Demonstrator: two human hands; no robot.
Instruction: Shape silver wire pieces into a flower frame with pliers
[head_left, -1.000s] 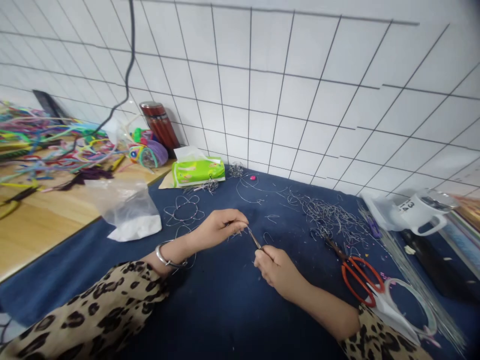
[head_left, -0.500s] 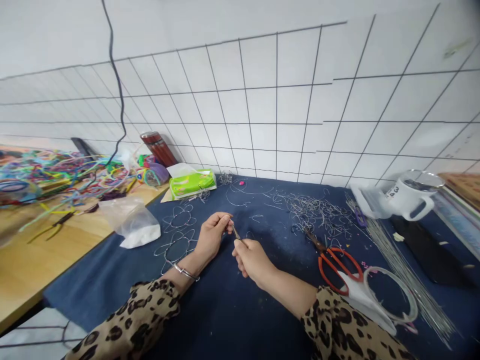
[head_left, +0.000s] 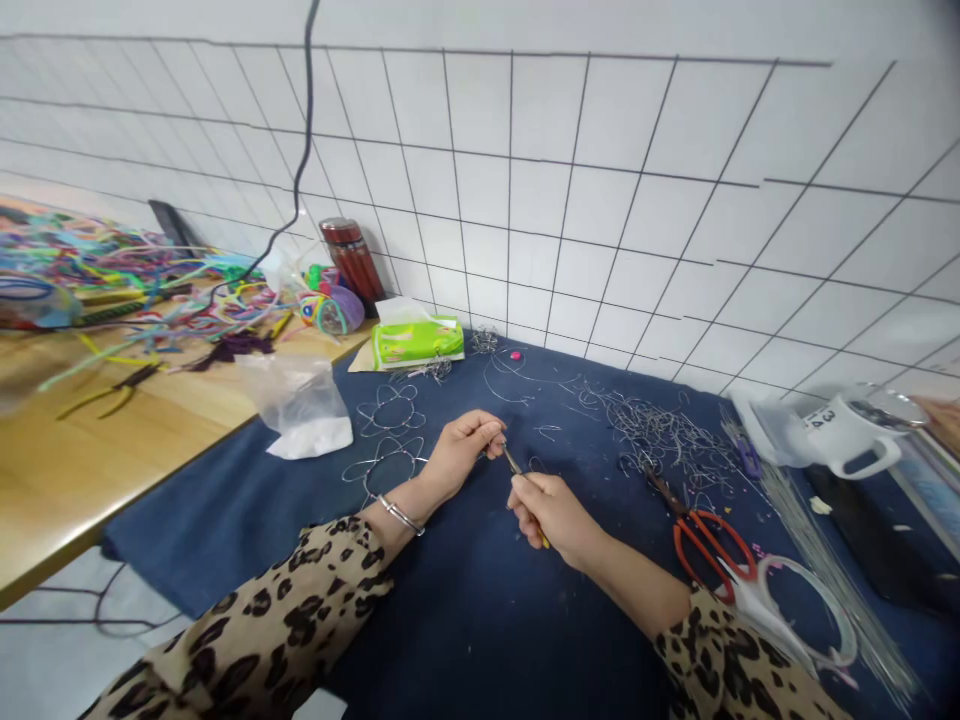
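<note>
Flower-shaped silver wire loops [head_left: 388, 438] lie left of the left hand [head_left: 456, 453], its fingers pinched together, contents too small to tell; slim grey metal pliers [head_left: 512, 462] point toward it, clamped in the fingers of the right hand [head_left: 551, 510]; orange-handled scissors [head_left: 694, 522] lie farther right.

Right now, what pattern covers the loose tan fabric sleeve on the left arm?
Dark leopard spots cover the left sleeve, showing best in the head view.

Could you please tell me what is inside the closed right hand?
The right hand holds a slim metal tool: its nose juts toward the left hand, and a small yellow part shows below the grip. The palm and curled fingers cover the rest.
</note>
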